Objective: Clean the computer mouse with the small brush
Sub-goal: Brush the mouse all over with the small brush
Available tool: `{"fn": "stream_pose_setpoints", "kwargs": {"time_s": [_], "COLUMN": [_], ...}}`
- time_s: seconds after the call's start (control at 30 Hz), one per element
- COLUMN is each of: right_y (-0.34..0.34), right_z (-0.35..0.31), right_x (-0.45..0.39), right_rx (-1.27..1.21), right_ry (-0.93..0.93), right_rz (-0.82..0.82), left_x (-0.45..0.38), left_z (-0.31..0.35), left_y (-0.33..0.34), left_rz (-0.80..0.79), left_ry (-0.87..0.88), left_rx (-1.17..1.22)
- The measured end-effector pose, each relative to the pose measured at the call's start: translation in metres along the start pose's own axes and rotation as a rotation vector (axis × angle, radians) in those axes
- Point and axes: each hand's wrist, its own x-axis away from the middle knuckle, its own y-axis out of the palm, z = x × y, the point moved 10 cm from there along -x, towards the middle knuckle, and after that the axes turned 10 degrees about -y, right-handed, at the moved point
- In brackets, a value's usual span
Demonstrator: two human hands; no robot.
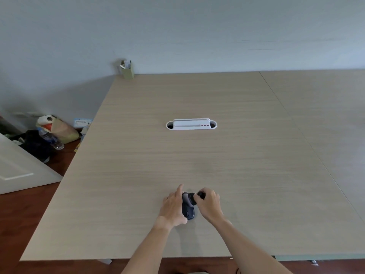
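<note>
A dark computer mouse [188, 211] lies on the wooden table [197, 159] near the front edge. My left hand [173, 206] rests against the mouse's left side and holds it down, forefinger stretched forward. My right hand [209, 204] grips a small dark brush [194, 197], whose round head touches the far end of the mouse. Most of the brush handle is hidden in my fingers.
A white cable-port insert [191, 124] is set into the table's middle. A green pen holder [127, 71] stands at the far left corner by the wall. Bags, a paper roll and a water bottle [52, 139] lie on the floor to the left.
</note>
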Motion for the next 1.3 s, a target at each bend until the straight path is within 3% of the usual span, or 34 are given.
{"fn": "stream_pose_setpoints", "kwargs": {"time_s": [0.07,0.2,0.37,0.53,0.77,0.97,1.17,1.3], "right_y": [0.001,-0.012,0.009,-0.014,0.0,-0.024,-0.014,-0.023], "right_z": [0.0,0.006,-0.001,0.003,-0.003,0.011,0.02,0.02], "right_x": [-0.003,-0.007,-0.003,0.001,0.0,0.005,0.009,0.011], "right_rx": [-0.018,0.004,-0.013,0.053,-0.032,0.103,0.017,0.086], "right_ry": [-0.003,0.033,-0.005,0.061,-0.015,0.105,0.114,0.143], "right_rz": [-0.03,0.065,-0.132,0.101,-0.045,0.137,0.058,0.134], "left_x": [0.0,0.001,0.0,0.001,0.001,0.001,0.0,0.001], "left_z": [0.001,0.002,0.002,0.002,0.003,0.002,0.003,0.004], "left_y": [-0.001,-0.002,-0.001,0.001,0.002,0.003,0.006,0.007], "left_rz": [0.0,-0.004,-0.006,-0.009,-0.034,-0.033,-0.022,-0.026], "left_ry": [0.009,0.007,0.004,0.007,0.019,0.003,0.008,0.01], "left_rx": [-0.002,-0.009,-0.008,-0.04,-0.031,-0.063,-0.097,-0.084]}}
